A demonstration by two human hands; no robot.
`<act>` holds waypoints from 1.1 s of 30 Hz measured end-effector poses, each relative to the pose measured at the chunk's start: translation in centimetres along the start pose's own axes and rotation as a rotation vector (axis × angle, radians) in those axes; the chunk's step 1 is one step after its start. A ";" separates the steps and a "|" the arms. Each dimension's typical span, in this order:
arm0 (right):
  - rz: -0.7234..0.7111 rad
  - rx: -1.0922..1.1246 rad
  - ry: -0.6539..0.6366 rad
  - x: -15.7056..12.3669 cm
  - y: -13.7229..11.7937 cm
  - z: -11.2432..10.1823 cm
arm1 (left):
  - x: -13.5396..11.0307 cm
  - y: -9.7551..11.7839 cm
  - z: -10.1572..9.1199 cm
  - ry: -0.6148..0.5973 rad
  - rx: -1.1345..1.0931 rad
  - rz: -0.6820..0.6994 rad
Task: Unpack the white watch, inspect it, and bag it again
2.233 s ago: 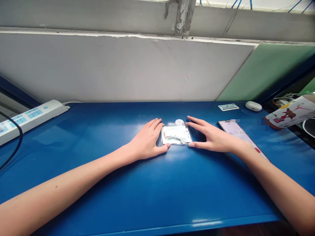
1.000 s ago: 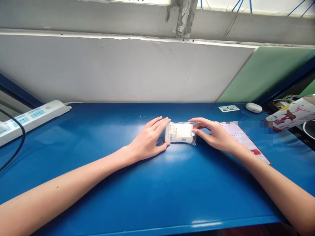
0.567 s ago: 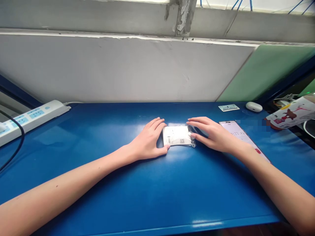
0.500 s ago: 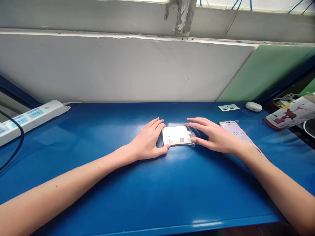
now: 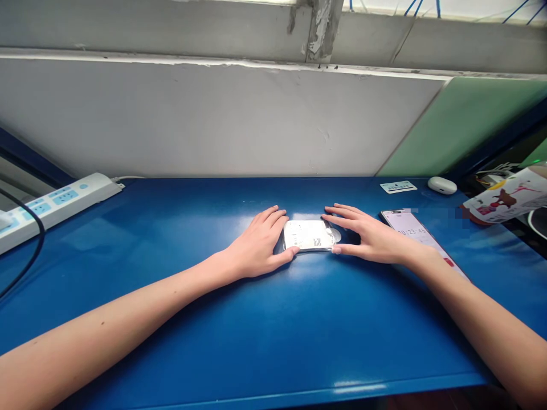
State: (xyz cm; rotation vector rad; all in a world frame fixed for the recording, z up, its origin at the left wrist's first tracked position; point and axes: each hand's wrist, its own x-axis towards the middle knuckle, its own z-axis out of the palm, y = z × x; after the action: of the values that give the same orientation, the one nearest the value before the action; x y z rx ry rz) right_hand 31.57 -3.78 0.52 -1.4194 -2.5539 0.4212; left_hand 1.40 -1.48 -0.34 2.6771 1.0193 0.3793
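Observation:
A flat white packet in a clear plastic sleeve (image 5: pixel 305 234) lies on the blue tabletop (image 5: pixel 273 330). Small dark printing shows on its face; what is inside cannot be made out. My left hand (image 5: pixel 262 242) rests at its left end, fingers stretched out, the thumb overlapping the lower left corner and the index finger by the upper left one. At the opposite end is my right hand (image 5: pixel 363 234), fingers spread. Its thumb and index fingertip are at the sleeve's clear right end, where a small round white patch shows.
Right of my right hand lies a phone (image 5: pixel 410 230), its lit screen showing digits, partly under my forearm. Farther back are a small printed card (image 5: pixel 398 187) and a white earbud case (image 5: pixel 441 185). A printed paper cup (image 5: pixel 508 196) lies tipped at right. A power strip (image 5: pixel 64 202) with a black cable sits left.
Both hands stay nearly where they were. My left thumb reaches slightly farther over the packet's corner, and the printing and glare on its face look different. The view has shifted a little.

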 end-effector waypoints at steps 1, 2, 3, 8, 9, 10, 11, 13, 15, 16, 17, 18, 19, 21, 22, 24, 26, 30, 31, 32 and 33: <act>-0.002 0.005 0.000 0.0 0.0 0.0 | 0.0 0.0 0.0 0.000 0.000 -0.002; -0.004 0.010 0.001 0.0 0.0 0.0 | 0.0 0.0 0.0 0.000 -0.001 -0.003; -0.003 0.015 0.003 0.0 0.0 0.0 | 0.0 0.0 0.0 -0.001 -0.001 -0.006; 0.017 0.025 -0.005 0.0 -0.1 -0.1 | 0.0 0.1 0.0 -0.014 -0.002 -0.018; 0.022 0.026 -0.008 0.0 -0.1 -0.1 | 0.0 0.1 0.0 -0.016 -0.002 -0.020; 0.028 0.026 -0.011 0.0 -0.2 -0.1 | 0.0 0.2 -0.1 -0.017 -0.001 -0.020; 0.035 0.024 -0.014 0.1 -0.3 -0.2 | 0.0 0.2 -0.1 -0.016 0.001 -0.020; 0.046 0.015 -0.022 0.1 -0.5 -0.2 | 0.1 0.2 -0.1 -0.012 0.008 -0.015; 0.045 0.006 -0.023 0.2 -0.7 -0.2 | 0.1 0.1 -0.1 -0.007 0.014 -0.007; 0.041 0.005 -0.018 0.2 -0.7 -0.2 | 0.1 0.1 -0.1 -0.005 0.017 -0.003; 0.036 0.004 -0.012 0.2 -0.7 -0.2 | 0.1 0.1 -0.1 -0.003 0.019 0.000; 0.031 0.004 -0.007 0.1 -0.7 -0.1 | 0.1 0.1 0.0 -0.002 0.021 0.003; 0.027 0.002 -0.002 0.1 -0.7 -0.1 | 0.1 0.1 0.0 -0.003 0.024 0.005; 0.021 -0.008 -0.002 0.0 -0.6 -0.1 | 0.1 0.0 0.0 -0.007 0.027 0.001; 0.019 -0.015 -0.006 0.0 -0.6 0.0 | 0.1 0.1 0.0 -0.007 0.025 -0.001; 0.014 -0.024 -0.008 -0.1 -0.6 0.0 | 0.1 0.1 0.1 -0.001 0.013 -0.005; 0.005 -0.026 0.000 -0.1 -0.7 0.0 | 0.1 0.1 0.1 0.013 -0.005 -0.005; -0.017 -0.020 0.034 -0.1 -0.9 -0.1 | 0.1 0.1 0.1 0.026 -0.023 -0.006; -0.017 -0.020 0.036 -0.1 -0.9 -0.1 | 0.1 0.1 0.1 0.024 -0.021 -0.007; -0.016 -0.020 0.036 -0.1 -0.9 -0.1 | 0.1 0.1 0.1 0.021 -0.017 -0.006; -0.015 -0.018 0.037 -0.1 -1.0 0.0 | 0.1 0.1 0.0 0.016 -0.010 -0.005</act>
State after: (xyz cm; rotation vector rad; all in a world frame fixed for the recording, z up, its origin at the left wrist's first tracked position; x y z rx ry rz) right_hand 30.88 -4.37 0.89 -1.3999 -2.5439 0.3674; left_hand 1.57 -1.51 -0.31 2.6657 1.0261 0.4043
